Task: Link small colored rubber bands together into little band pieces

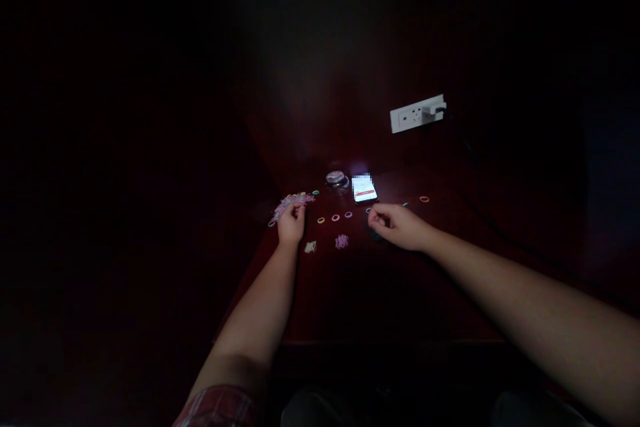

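Observation:
My left hand (291, 223) rests at the near right edge of a mixed pile of small elastic hair bands (289, 204), its fingers curled and closed; what they hold, if anything, is hidden. My right hand (395, 224) is closed too, thumb and fingers together, just over a dark bunch of bands (375, 235). Anything in its grip is too small to make out. Between the hands lie a yellow band (321, 220), a pink band (335, 218) and a purple band (349, 215) in a row. Nearer me sit a pale yellow bunch (311, 247) and a purple bunch (341, 241).
A lit phone (365, 189) stands tilted behind the row, beside a round clear jar (337, 180). An orange band (425, 199) lies far right on the dark red table (370, 307). A wall socket (411, 117) holds a plug with a dark cable.

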A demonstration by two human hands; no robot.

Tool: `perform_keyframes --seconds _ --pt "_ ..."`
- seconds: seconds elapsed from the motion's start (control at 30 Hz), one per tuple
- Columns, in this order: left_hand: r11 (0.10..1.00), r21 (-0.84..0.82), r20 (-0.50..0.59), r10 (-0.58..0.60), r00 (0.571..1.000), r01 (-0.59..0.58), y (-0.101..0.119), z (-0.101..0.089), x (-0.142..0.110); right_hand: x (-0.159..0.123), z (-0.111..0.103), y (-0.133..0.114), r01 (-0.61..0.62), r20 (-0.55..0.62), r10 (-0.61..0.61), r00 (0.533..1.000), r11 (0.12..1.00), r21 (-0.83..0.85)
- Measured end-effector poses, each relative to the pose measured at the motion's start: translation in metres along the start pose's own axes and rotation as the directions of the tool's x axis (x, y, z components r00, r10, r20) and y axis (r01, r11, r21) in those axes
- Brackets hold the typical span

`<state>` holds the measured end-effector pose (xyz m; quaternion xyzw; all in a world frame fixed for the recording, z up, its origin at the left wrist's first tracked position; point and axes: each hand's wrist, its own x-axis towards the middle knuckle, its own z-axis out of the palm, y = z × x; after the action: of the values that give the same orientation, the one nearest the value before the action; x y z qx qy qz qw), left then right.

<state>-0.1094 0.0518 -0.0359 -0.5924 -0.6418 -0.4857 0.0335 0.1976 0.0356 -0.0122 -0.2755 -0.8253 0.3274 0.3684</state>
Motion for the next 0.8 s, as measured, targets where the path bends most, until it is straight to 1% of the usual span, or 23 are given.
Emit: perform_keyframes --seconds 0.07,0.1,0.17,0.2,0.3,0.4,0.47,0.53,0.7,0.8 --pt "0.997 -0.044 0.011 0.071 0.997 -0.07 0.011 -0.002 -0.005 0.0 0.0 -0.002 -0.001 0.0 0.001 1.0 1.0 -0.003" --pt "0.991 -0.058 0.03 0.125 0.992 -0.123 0.02 -0.003 -0.008 0.0 0.0 -0.003 0.0 -0.004 0.0 1.0 1.0 -0.005" --pt "0.966 -0.094 0.081 0.249 0.965 -0.242 0.043 -0.003 -0.016 -0.001 0.0 -0.007 0.001 -0.01 -0.001 1.0 1.0 -0.005" --pt "0.949 -0.122 0.118 0.304 0.945 -0.29 0.056 -0.002 -0.021 -0.001 0.0 -0.008 0.0 -0.012 0.0 1.0 1.0 -0.005" --pt "0.902 -0.219 0.236 0.419 0.877 -0.373 0.092 0.001 -0.036 -0.002 0.0 -0.012 -0.004 -0.006 0.004 1.0 1.0 -0.001" --pt "0.857 -0.283 0.327 0.508 0.797 -0.43 0.114 0.004 -0.045 -0.003 0.0 -0.013 0.002 0.0 -0.002 1.0 1.0 0.011" --pt "0.844 -0.304 0.37 0.531 0.762 -0.441 0.12 0.004 -0.048 -0.003 -0.001 -0.012 0.006 0.014 -0.006 1.0 1.0 0.001" --pt "0.841 -0.301 0.388 0.539 0.747 -0.45 0.121 0.002 -0.048 -0.003 -0.001 -0.012 0.02 0.033 -0.019 0.999 0.999 -0.034" --pt "0.833 -0.263 0.407 0.553 0.727 -0.486 0.122 -0.002 -0.048 -0.004 -0.001 -0.013 0.057 0.053 -0.053 0.997 0.995 -0.082" --pt "0.837 -0.255 0.41 0.548 0.73 -0.485 0.123 -0.003 -0.048 -0.004 -0.001 -0.012 0.056 0.045 -0.053 0.998 0.996 -0.072"
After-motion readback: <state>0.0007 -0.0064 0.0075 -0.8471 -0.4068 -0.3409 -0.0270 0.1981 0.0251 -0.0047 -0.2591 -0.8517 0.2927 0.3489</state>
